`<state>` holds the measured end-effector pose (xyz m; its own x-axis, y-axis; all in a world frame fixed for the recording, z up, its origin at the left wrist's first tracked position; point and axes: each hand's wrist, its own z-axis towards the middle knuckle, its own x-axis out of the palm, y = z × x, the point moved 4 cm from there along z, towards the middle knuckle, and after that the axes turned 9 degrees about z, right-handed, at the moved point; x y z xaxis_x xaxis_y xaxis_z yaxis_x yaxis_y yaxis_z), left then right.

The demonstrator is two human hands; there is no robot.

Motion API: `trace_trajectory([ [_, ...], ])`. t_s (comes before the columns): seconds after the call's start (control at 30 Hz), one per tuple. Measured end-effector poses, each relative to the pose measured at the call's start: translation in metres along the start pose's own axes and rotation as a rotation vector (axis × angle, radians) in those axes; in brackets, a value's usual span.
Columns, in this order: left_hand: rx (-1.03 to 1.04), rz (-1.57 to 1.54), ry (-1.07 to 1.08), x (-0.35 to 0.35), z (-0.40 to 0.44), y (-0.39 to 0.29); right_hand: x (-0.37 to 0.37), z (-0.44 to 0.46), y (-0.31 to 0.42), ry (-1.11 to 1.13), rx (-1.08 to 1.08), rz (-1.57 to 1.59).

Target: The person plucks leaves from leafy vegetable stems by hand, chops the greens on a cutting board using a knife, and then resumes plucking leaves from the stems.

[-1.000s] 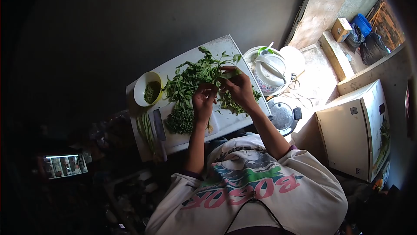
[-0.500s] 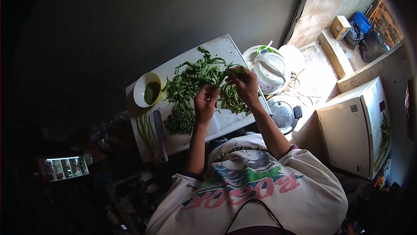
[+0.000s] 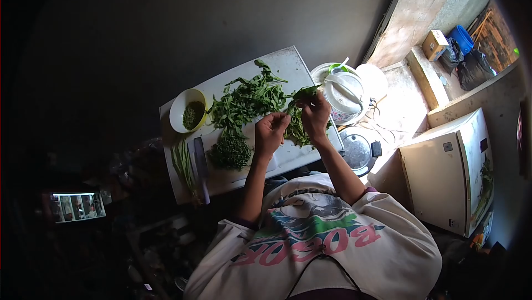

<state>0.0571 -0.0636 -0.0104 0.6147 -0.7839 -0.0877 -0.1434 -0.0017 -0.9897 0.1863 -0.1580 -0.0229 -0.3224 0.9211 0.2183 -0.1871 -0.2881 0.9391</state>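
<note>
White and worn, a tabletop (image 3: 280,59) with a broad heap of leafy greens (image 3: 249,98) across its middle. Left of that, long green stalks (image 3: 182,167) beside a knife (image 3: 200,159). Farther up, a bowl (image 3: 178,113) of chopped greens (image 3: 193,115); nearer the body, a mound of finer greens (image 3: 230,152). Over the right side, right hand (image 3: 315,118) closed on a leafy sprig (image 3: 302,95), left hand (image 3: 269,134) pinched narrow near its lower end, contact unclear.
</note>
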Motion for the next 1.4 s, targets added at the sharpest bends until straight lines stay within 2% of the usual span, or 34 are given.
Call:
trace_trajectory([
  [0.3,-0.005,0.078,-0.005,-0.001,-0.002,0.001,-0.001,-0.002,0.001,0.006,-0.116,-0.128],
  [0.47,0.032,0.163,-0.046,-0.001,-0.004,-0.005,0.001,-0.001,0.006,0.013,-0.295,-0.318],
  [0.53,0.048,0.196,-0.064,-0.001,-0.005,-0.005,0.001,0.000,0.004,0.006,-0.299,-0.339],
  [0.6,0.189,0.377,-0.123,-0.006,-0.013,-0.008,-0.006,0.007,0.001,-0.004,-0.302,-0.360],
  [0.63,0.191,0.377,-0.122,-0.009,-0.019,-0.010,-0.020,0.020,0.000,-0.054,-0.302,-0.401],
  [0.67,0.094,0.347,-0.132,-0.015,-0.025,-0.011,-0.033,0.030,-0.001,-0.103,-0.303,-0.440],
  [0.7,-0.003,0.316,-0.144,-0.022,-0.028,-0.010,-0.039,0.038,0.000,-0.058,-0.274,-0.491],
  [0.73,-0.008,0.317,-0.148,-0.027,-0.027,-0.008,-0.043,0.038,-0.003,-0.053,-0.270,-0.490],
  [0.8,-0.035,0.248,-0.116,-0.034,-0.023,-0.002,-0.039,0.031,-0.019,0.212,-0.147,-0.468],
  [0.87,-0.017,0.198,-0.116,-0.040,-0.014,0.010,-0.036,0.022,-0.029,0.339,-0.072,-0.537],
  [0.93,0.005,0.151,-0.143,-0.045,-0.010,0.009,-0.036,0.018,-0.022,0.339,0.065,-0.588],
  [1.07,0.006,0.131,-0.220,-0.060,-0.005,0.013,-0.055,0.026,-0.032,0.201,0.023,-0.622],
  [1.17,-0.066,0.016,-0.214,-0.070,-0.005,0.022,-0.064,0.028,-0.038,0.222,0.045,-0.617],
  [1.27,-0.118,-0.057,-0.200,-0.074,-0.008,0.021,-0.061,0.022,-0.058,0.353,0.112,-0.718],
  [1.33,-0.123,-0.067,-0.187,-0.074,-0.009,0.018,-0.052,0.016,-0.066,0.409,0.206,-0.980],
  [1.4,-0.131,-0.079,-0.173,-0.074,-0.008,0.017,-0.052,0.011,-0.076,0.405,0.178,-0.945],
])
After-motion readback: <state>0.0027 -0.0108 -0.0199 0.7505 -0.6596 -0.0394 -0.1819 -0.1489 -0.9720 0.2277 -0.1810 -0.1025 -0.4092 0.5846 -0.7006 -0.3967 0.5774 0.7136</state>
